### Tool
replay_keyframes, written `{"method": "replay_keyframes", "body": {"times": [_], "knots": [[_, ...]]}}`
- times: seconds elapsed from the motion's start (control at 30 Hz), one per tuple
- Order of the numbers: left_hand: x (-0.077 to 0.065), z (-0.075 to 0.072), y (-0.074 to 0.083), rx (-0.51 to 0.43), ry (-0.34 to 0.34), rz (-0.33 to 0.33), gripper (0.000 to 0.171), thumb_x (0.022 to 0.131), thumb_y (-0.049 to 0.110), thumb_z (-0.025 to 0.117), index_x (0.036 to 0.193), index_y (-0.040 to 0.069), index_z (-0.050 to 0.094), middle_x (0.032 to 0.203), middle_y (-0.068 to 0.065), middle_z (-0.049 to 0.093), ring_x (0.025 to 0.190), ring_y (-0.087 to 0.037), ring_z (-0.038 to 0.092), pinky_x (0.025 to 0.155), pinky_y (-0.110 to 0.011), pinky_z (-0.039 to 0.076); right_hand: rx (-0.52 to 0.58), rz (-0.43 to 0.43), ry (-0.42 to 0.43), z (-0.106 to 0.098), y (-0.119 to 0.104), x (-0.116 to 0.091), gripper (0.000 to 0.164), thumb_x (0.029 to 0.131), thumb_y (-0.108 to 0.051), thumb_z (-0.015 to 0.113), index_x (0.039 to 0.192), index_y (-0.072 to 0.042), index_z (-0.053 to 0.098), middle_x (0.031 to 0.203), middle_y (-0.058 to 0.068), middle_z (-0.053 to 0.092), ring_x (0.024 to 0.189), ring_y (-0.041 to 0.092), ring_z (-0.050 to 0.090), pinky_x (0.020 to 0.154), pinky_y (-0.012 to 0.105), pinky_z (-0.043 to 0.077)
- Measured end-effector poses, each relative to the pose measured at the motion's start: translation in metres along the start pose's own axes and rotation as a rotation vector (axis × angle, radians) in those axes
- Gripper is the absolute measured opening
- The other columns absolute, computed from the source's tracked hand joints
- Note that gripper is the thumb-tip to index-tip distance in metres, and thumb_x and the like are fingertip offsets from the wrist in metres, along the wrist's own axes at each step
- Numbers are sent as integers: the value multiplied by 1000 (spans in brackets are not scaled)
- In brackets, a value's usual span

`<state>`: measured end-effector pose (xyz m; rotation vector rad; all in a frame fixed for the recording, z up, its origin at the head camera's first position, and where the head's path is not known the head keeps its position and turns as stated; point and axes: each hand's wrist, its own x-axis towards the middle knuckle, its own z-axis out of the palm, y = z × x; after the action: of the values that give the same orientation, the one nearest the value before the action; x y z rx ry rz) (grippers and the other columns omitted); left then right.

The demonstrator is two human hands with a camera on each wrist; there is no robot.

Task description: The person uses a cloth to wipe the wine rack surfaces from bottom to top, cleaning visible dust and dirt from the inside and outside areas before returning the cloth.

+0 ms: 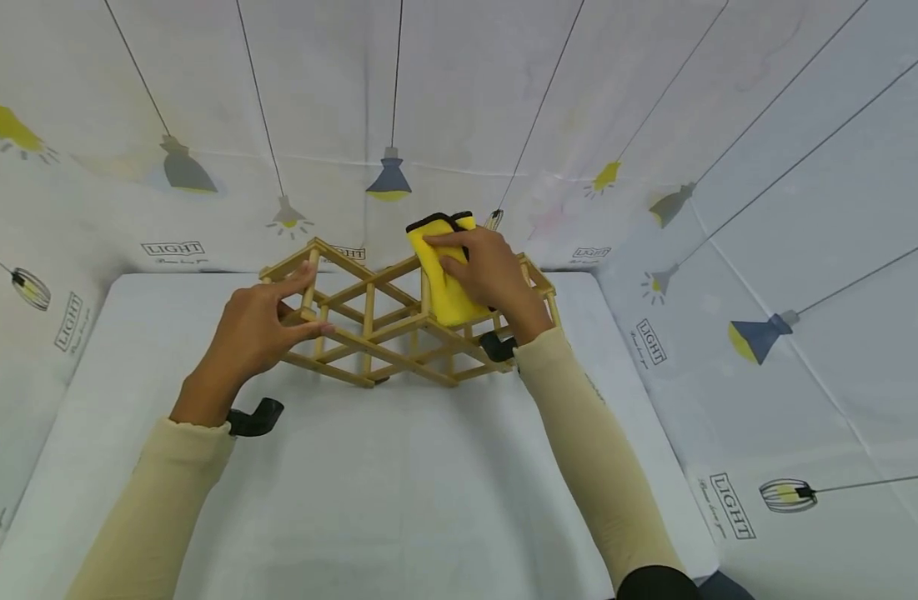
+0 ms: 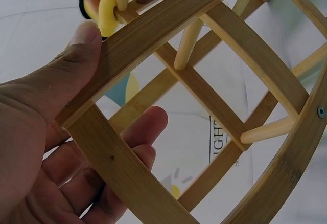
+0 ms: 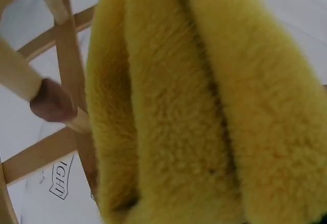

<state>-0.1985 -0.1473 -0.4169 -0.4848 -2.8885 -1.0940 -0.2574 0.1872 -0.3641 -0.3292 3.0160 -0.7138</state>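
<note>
A wooden lattice rack (image 1: 368,308) of crossed slats and round dowels stands at the back of the white table. My left hand (image 1: 252,329) grips its left end. In the left wrist view the thumb (image 2: 84,47) lies along one slat (image 2: 153,32) and the fingers curl behind the frame. With my right hand (image 1: 492,271) I hold a folded yellow cloth (image 1: 439,283) with black edging against the rack's right part. Fluffy folds of the cloth (image 3: 173,106) fill most of the right wrist view and hide the right fingers there.
The white table (image 1: 398,483) reaches toward me in front of the rack. Behind and beside it hang pale wall sheets (image 1: 459,100) printed with lamps and the word LIGHT. Dark straps with black pieces (image 1: 256,418) sit at both wrists.
</note>
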Motion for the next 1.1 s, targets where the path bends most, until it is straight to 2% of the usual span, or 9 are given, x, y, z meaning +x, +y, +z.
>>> {"method": "replay_keyframes", "body": {"times": [0.17,0.27,0.33,0.43,0.53,0.67,0.83,0.9,1.1], "knots": [[0,0,0,1,3,5,88,89,43,87,162,23,43,165,-6,49,94,-30,75,69,-36,53,-183,123,-90,-1,8,3,37,105,-22,67,141,-25,71,144,10,68,98,28,64,76,42,55],[-1,-1,0,-2,3,-1,88,88,44,87,162,24,43,164,-6,50,93,-30,75,69,-35,53,-246,145,-115,-6,9,1,38,105,-22,67,142,-26,71,146,9,67,101,29,66,78,45,56],[-2,-2,0,2,1,3,88,88,44,87,162,23,44,163,-7,51,94,-31,76,70,-36,53,-199,117,-61,-8,6,0,38,105,-23,67,142,-29,70,146,9,67,102,30,65,76,45,55],[-3,-3,0,3,2,1,88,89,45,86,162,23,44,163,-8,52,95,-31,77,71,-37,53,-46,32,26,-9,-2,0,38,105,-26,68,143,-34,69,149,7,65,109,27,61,78,40,51],[-4,-3,-1,-3,7,-5,88,88,45,86,162,24,43,159,-11,55,95,-32,76,70,-38,53,20,-20,29,-5,-7,4,38,107,-28,66,143,-35,68,149,8,65,103,26,57,75,36,45],[-4,-1,-2,-10,13,-4,88,89,45,86,162,25,43,161,-10,54,95,-31,76,70,-37,53,-113,60,-46,2,-2,7,37,105,-25,67,143,-28,70,144,9,68,93,25,58,70,36,48],[-5,-1,-3,-3,14,5,87,89,44,86,162,24,43,165,-5,48,95,-31,77,71,-38,54,-249,157,-127,4,16,6,38,103,-24,70,141,-24,71,142,9,70,104,31,68,81,47,58],[-5,-1,-4,-2,13,9,88,89,44,87,162,24,43,166,-3,47,94,-30,76,71,-37,53,-260,168,-92,1,21,3,39,103,-26,71,141,-26,71,144,9,68,108,33,69,81,50,59],[-2,0,-3,-2,15,20,87,88,42,87,162,24,44,167,-1,44,94,-30,76,71,-37,54,-230,279,153,-18,17,-10,41,103,-24,68,143,-27,69,145,11,69,94,34,70,70,48,57]]}}
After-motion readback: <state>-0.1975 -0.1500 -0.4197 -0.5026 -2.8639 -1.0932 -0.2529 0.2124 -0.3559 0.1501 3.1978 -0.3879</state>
